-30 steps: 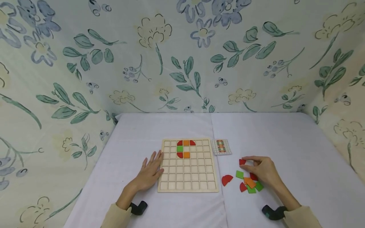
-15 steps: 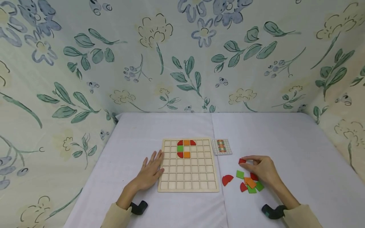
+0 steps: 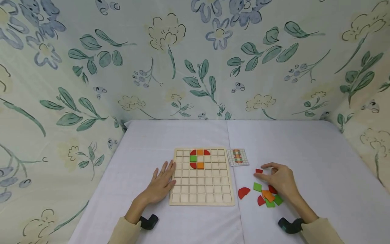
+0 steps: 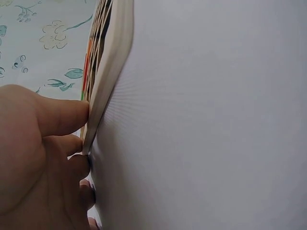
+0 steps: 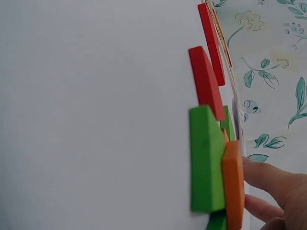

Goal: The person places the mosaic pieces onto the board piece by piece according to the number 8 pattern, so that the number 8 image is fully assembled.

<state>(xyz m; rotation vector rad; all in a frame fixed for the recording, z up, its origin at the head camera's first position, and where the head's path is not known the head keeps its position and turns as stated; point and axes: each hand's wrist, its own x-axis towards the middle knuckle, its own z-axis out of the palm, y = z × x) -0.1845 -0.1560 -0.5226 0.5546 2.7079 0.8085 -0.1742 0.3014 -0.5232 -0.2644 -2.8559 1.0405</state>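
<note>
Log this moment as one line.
left hand: touches board edge; right hand: holds red piece; card: beside board; loose pieces: near right hand

Gap between board (image 3: 201,189) and pieces (image 3: 268,196), card (image 3: 238,157) beyond

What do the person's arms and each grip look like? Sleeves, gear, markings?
Left grip and right grip: bare five-fingered hands, no gloves. Left sleeve and right sleeve: plain beige. Left wrist device and right wrist device: black, bent; the right one has a small greenish patch, unreadable. No cables visible.
</note>
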